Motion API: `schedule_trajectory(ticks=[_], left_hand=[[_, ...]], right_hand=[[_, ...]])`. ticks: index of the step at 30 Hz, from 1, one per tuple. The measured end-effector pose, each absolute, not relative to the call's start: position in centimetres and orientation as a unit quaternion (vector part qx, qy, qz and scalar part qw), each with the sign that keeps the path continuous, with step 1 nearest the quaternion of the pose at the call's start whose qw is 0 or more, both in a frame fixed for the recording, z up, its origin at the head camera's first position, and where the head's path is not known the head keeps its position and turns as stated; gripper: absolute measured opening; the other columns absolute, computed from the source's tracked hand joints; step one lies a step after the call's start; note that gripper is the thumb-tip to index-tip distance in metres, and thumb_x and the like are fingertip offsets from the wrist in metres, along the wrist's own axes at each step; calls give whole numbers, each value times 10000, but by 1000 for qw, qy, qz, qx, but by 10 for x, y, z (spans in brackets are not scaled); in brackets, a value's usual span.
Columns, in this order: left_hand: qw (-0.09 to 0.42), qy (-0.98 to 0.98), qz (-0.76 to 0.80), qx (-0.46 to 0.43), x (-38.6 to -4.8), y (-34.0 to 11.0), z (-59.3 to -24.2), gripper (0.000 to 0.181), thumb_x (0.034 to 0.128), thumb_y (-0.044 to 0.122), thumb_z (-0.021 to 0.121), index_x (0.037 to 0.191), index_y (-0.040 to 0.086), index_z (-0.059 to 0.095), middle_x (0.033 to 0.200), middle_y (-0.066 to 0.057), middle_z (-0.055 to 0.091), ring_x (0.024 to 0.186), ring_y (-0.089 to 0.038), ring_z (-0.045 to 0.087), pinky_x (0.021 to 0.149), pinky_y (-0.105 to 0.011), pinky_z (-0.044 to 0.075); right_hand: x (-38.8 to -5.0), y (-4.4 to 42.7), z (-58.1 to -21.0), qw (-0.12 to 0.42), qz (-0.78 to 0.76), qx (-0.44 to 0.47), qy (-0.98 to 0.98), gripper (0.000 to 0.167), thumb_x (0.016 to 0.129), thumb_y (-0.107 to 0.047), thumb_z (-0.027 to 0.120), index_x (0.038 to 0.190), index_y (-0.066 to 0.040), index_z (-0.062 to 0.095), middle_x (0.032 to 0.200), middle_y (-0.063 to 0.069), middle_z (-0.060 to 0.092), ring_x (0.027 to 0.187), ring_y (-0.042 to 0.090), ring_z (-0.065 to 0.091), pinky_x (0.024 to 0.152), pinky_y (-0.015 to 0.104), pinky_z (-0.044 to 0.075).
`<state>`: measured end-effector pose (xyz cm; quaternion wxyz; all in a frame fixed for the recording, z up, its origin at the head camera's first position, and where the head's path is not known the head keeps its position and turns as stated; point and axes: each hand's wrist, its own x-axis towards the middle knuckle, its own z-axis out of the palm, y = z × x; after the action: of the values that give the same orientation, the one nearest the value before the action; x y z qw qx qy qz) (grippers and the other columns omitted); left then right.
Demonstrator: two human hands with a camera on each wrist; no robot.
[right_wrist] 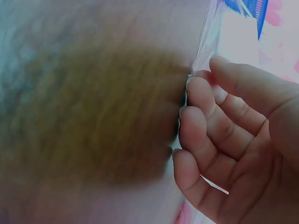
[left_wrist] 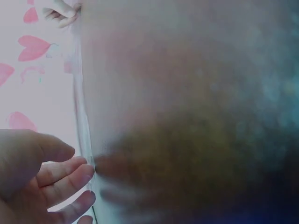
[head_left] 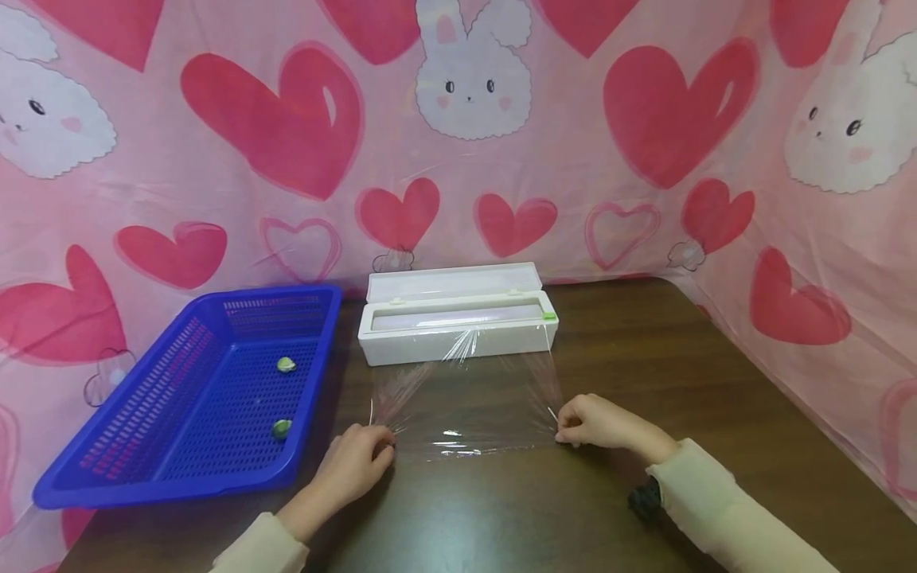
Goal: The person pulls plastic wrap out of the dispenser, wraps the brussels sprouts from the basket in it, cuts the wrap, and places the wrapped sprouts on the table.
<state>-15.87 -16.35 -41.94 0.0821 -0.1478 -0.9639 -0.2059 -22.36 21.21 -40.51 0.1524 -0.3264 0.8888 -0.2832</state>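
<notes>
A clear sheet of plastic wrap [head_left: 466,414] stretches from a white dispenser box [head_left: 458,342] over the brown table. Its lid stands raised, and a green slider sits at the right end of the cutting edge. The left hand [head_left: 356,458] holds the sheet's near left corner with thumb and fingertips. At the near right corner, the right hand [head_left: 598,426] pinches the film between thumb and curled fingers. Creases fan out from both corners and the box front. In the wrist views, the left hand [left_wrist: 56,182] and right hand [right_wrist: 229,130] have fingertips close against the tabletop.
A blue plastic basket [head_left: 318,398] stands left of the box, its side close to the left hand. Inside lie two small green-white vegetable pieces [head_left: 286,364]. A pink curtain [head_left: 458,175] with hearts and rabbits rises behind the table [head_left: 645,342] and along its right side.
</notes>
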Motion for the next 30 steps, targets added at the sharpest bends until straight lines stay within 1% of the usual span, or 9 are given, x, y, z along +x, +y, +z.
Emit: schedule_trajectory(ticks=[2,4,9,14,19,21,24,28,30], left_hand=[[87,-963,-207,-148,-158,-164,-419,64,788,91,703,799,135,658,732,49,591,745,-198,549,641,-407,444],[95,-962,-207,-150,-159,-165,-420,91,782,61,707,793,134,652,739,48,580,740,-198,560,638,-399,455],[122,-957,-211,-159,-160,-165,-425,199,716,-51,713,746,128,632,775,34,522,741,-202,544,621,-362,450],[108,-959,-208,-159,-160,-165,-426,238,692,-66,732,731,134,609,815,11,527,800,-217,508,653,-371,450],[97,-964,-200,-144,-161,-166,-424,213,706,-16,744,745,147,614,828,16,530,809,-219,477,611,-356,437],[93,-966,-195,-141,-160,-167,-423,196,710,8,750,768,142,620,828,13,531,797,-220,476,604,-357,433],[84,-968,-192,-136,-160,-167,-423,184,720,30,751,853,108,650,853,-12,550,805,-231,501,646,-383,448],[70,-969,-190,-139,-160,-168,-425,263,744,48,738,995,66,659,975,-63,574,879,-258,516,724,-414,457],[70,-968,-190,-145,-161,-168,-425,290,752,48,730,1032,59,654,1032,-81,575,910,-269,508,746,-421,451]], right_hand=[[-224,211,-405,161,-287,-320,889,181,844,-99,658,672,-111,601,574,-65,548,506,40,459,476,223,390],[-225,211,-406,165,-287,-316,889,184,844,-88,655,672,-103,591,569,-55,549,502,47,461,469,221,377],[-227,208,-407,168,-283,-311,892,183,839,-77,658,682,-111,572,553,-42,537,491,57,454,467,222,357],[-227,207,-407,169,-280,-308,893,172,829,-63,666,711,-116,552,553,-35,530,483,72,454,467,240,374],[-227,206,-406,163,-270,-311,897,171,822,-59,673,733,-116,538,550,-44,519,475,67,433,465,240,364],[-227,207,-406,159,-268,-318,895,161,820,-56,674,764,-110,532,550,-51,510,476,62,434,468,239,364],[-227,208,-407,156,-271,-327,892,156,817,-46,674,843,-99,530,560,-53,501,486,61,448,477,242,374],[-228,210,-408,167,-281,-322,889,216,821,-41,669,987,-85,539,591,-34,504,504,79,473,488,253,399],[-228,211,-409,171,-282,-317,889,270,826,-57,670,1059,-81,534,605,-30,506,507,88,475,486,259,409]])
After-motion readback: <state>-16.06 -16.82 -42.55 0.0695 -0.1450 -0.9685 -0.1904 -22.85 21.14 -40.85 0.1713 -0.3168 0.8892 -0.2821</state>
